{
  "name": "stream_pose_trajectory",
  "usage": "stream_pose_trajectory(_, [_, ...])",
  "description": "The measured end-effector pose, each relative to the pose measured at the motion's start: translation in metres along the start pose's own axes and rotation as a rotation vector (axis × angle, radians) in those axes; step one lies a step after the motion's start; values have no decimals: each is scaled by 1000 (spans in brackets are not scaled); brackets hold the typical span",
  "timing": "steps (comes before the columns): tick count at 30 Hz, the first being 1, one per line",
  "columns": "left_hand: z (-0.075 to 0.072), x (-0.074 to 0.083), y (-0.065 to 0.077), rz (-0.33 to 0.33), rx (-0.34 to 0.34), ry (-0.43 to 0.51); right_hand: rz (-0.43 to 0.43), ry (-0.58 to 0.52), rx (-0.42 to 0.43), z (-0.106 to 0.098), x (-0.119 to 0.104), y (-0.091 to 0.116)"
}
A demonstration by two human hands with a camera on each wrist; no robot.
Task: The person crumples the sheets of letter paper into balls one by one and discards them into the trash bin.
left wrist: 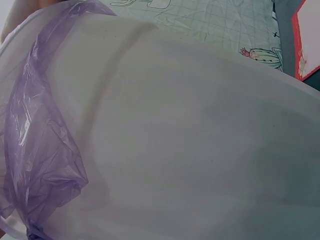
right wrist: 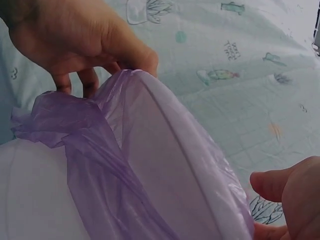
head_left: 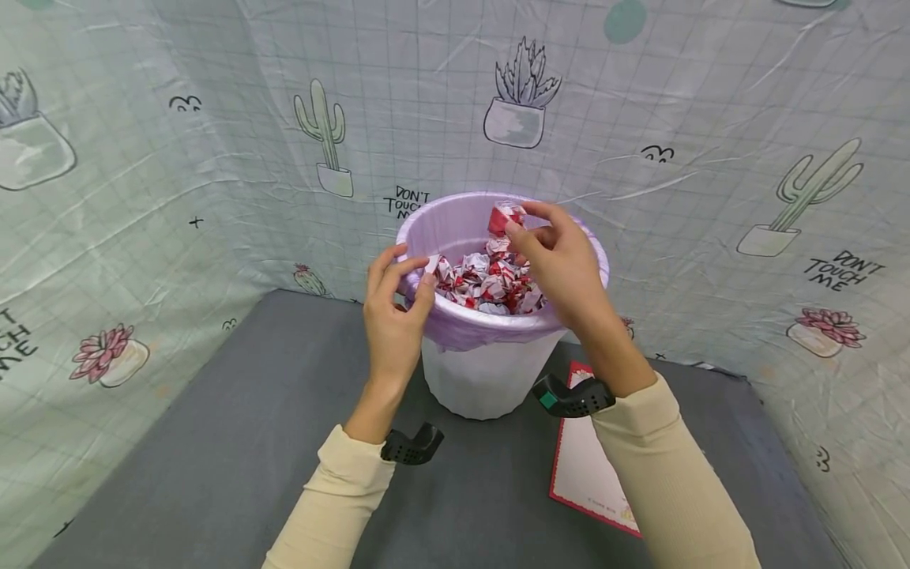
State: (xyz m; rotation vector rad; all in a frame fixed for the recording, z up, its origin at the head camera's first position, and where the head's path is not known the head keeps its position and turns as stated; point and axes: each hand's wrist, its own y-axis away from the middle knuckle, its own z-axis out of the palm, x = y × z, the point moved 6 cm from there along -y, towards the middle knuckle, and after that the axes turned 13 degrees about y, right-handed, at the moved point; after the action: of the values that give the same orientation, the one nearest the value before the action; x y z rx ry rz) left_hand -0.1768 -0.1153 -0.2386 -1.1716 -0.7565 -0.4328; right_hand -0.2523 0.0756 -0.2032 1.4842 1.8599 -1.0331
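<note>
A white trash bin (head_left: 490,379) stands on the dark table, lined with a purple plastic bag (head_left: 455,215) folded over its rim. Crumpled red and white paper balls (head_left: 498,276) lie heaped inside. My right hand (head_left: 562,265) pinches one crumpled paper ball (head_left: 503,217) between thumb and fingers, above the heap near the far side. At the bin's left edge, my left hand (head_left: 394,316) grips the bag-covered rim. Bag folds (left wrist: 45,150) hang down the bin's outer wall in the left wrist view. In the right wrist view, the lined rim (right wrist: 200,160) curves between both hands.
A red-bordered sheet (head_left: 590,466) lies flat on the table at right, partly under my right forearm. Cloth walls (head_left: 426,95) printed with cacti and lettering close in the back and both sides. Each wrist wears a black strap (head_left: 412,446).
</note>
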Motion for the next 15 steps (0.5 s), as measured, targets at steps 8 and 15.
stream_pose_trajectory(8, [1, -2, 0, -11, -3, -9, -85, -32, -9, -3, 0, 5])
stream_pose_trajectory(15, [-6, -34, -2, 27, 5, -11, -309, 14, 111, -10, -4, 24])
